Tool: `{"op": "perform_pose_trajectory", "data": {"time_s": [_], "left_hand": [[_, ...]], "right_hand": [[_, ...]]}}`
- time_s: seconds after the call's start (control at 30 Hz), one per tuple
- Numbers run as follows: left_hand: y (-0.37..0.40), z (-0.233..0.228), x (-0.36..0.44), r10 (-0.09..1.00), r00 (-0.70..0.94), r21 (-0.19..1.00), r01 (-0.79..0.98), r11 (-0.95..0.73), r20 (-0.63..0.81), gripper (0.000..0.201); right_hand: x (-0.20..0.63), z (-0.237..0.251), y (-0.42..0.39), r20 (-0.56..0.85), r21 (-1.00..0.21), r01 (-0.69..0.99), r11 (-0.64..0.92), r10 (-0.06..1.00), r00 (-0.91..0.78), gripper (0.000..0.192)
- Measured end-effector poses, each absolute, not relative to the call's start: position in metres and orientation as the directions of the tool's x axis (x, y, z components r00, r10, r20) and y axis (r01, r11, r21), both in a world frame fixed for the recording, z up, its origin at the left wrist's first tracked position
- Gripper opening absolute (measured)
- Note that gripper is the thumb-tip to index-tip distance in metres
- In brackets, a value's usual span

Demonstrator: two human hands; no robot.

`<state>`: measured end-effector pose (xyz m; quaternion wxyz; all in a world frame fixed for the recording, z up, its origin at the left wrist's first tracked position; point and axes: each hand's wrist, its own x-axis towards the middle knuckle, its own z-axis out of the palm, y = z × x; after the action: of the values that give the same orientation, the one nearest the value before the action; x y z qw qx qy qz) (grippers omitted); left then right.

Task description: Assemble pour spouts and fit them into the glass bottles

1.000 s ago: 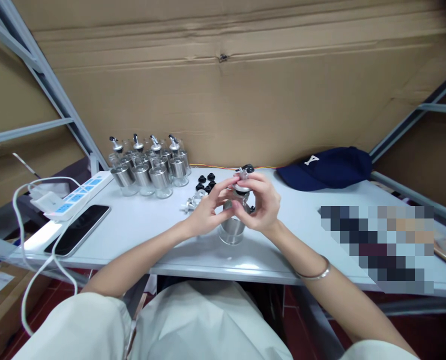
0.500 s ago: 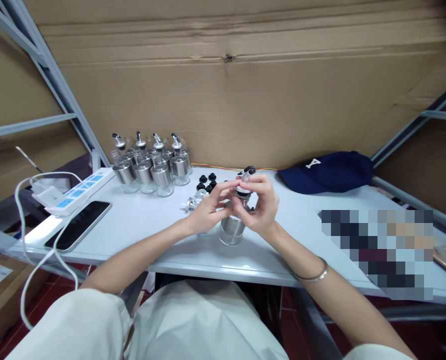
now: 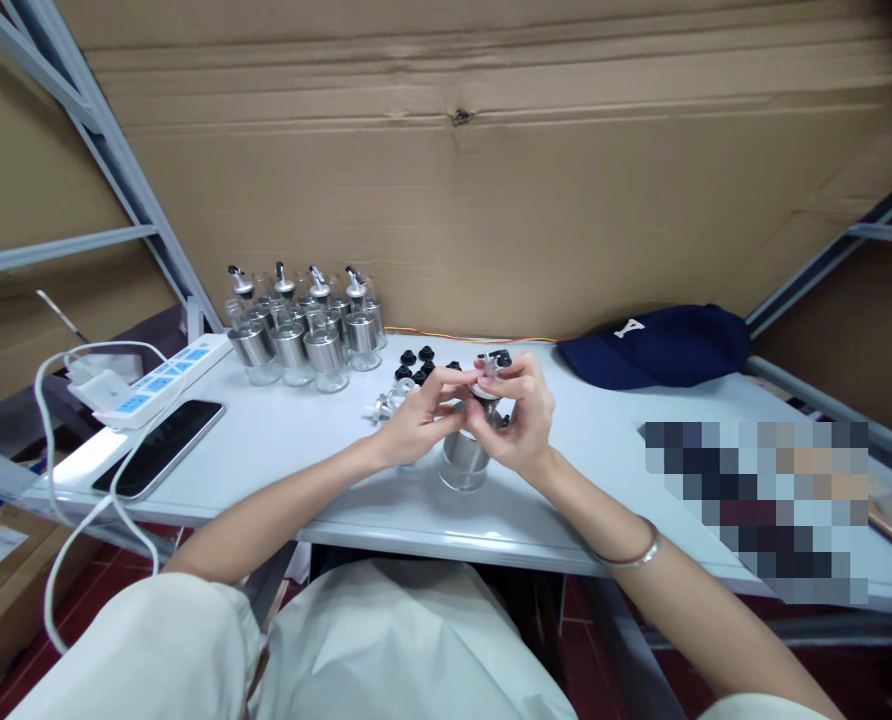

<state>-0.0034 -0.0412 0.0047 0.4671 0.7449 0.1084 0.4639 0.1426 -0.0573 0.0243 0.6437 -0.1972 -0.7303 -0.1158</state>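
Observation:
A silver pourer spout [image 3: 494, 366] with a black flap is pinched between the fingers of both my hands, above a glass oil bottle [image 3: 464, 462]. The bottle has a steel sleeve and stands upright near the table's front edge. My left hand [image 3: 416, 420] has its fingertips closed on the spout from the left. From the right, my right hand [image 3: 519, 415] grips it with thumb and fingers. My fingers cover the bottle's neck, so I cannot tell whether the spout sits in it. Loose silver spouts [image 3: 386, 403] and several black stoppers [image 3: 416, 366] lie behind my left hand.
Several similar bottles [image 3: 326, 358] stand at the back left, some with spouts on. A power strip [image 3: 165, 385], white cables and a phone [image 3: 161, 450] lie on the left. A navy cap [image 3: 663, 345] rests at the back right. A cardboard wall [image 3: 491, 220] stands behind the table.
Between my fingers the spout has turned, and its black flap now points right and sits slightly lower. My hands stay at the bottle, which has not visibly moved.

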Motion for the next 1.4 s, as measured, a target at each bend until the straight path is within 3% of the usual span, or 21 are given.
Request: {"op": "perform_pose_trajectory", "data": {"time_s": [0.4,0.63,0.87,1.07,1.2,1.4], "left_hand": [[-0.041,0.004,-0.004,0.586,0.537,0.785,-0.292,-0.546,0.607,0.032],[-0.044,0.007,-0.004,0.611,0.548,0.814,-0.282,-0.508,0.571,0.051],[-0.042,0.009,-0.007,0.61,0.534,0.796,-0.238,-0.557,0.586,0.055],[-0.034,0.011,-0.016,0.607,0.54,0.789,-0.199,-0.581,0.583,0.041],[-0.03,0.011,-0.019,0.663,0.524,0.815,-0.114,-0.568,0.535,0.042],[-0.031,0.012,-0.018,0.654,0.515,0.796,-0.098,-0.597,0.554,0.042]], "right_hand": [[0.142,0.02,-0.057,0.986,-0.097,0.447,0.889,0.146,-0.077,0.021],[0.146,0.01,-0.052,0.969,-0.177,0.294,0.939,0.218,-0.114,0.046],[0.15,0.008,-0.048,0.96,-0.194,0.271,0.943,0.24,-0.147,0.034],[0.153,0.011,-0.047,0.941,-0.227,0.207,0.952,0.269,-0.204,0.033],[0.155,0.008,-0.045,0.934,-0.25,0.241,0.938,0.299,-0.195,0.032],[0.153,0.012,-0.047,0.941,-0.238,0.283,0.929,0.293,-0.171,0.031]]}}
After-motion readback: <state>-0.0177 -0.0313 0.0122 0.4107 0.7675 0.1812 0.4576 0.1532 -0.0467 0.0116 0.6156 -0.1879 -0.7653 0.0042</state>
